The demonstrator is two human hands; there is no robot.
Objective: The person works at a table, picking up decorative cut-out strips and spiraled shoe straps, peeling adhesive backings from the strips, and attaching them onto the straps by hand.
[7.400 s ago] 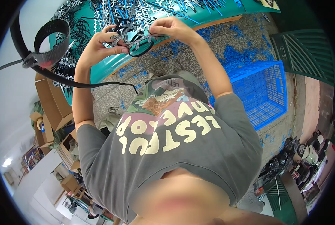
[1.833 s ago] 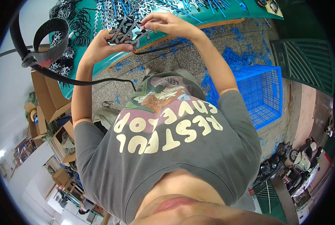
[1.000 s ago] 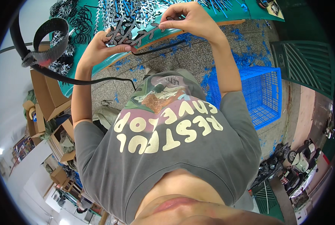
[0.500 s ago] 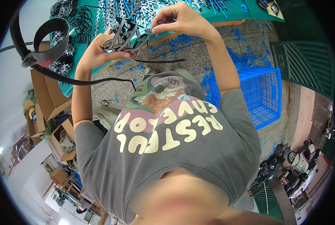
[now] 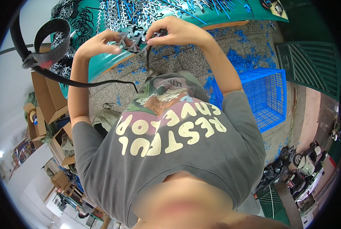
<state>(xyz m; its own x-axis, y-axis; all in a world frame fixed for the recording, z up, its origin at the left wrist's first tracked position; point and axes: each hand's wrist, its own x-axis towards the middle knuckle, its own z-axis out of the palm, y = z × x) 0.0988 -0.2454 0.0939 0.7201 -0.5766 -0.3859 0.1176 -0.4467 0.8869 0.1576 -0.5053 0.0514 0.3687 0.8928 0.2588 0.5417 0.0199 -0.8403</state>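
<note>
A grey-and-black leaf-patterned strip (image 5: 135, 46), cut like a vine with pointed leaves, is between my hands above the table's near edge. My left hand (image 5: 98, 45) grips its left part, with thumb and fingers curved around the leaves. At its right end, my right hand (image 5: 176, 33) pinches with thumb and forefinger. A thin black band (image 5: 148, 59) hangs down below the right fingertips; whether it is joined to the leaf strip I cannot tell. Just beyond my hands, many similar leaf strips (image 5: 119, 15) lie piled with blue strips on the green table (image 5: 239, 13).
Black looped bands (image 5: 82, 28) are heaped at the table's left. A blue plastic crate (image 5: 268, 99) stands on the floor at right, near blue scraps (image 5: 243, 59). Cardboard boxes (image 5: 50, 95) are at left. A black cable (image 5: 90, 84) with a loop crosses the upper left.
Both hands have shifted; the left moved slightly left, the right lower. The leaf strip is now bunched lower between them, and the black band hangs down instead of sticking out right.
</note>
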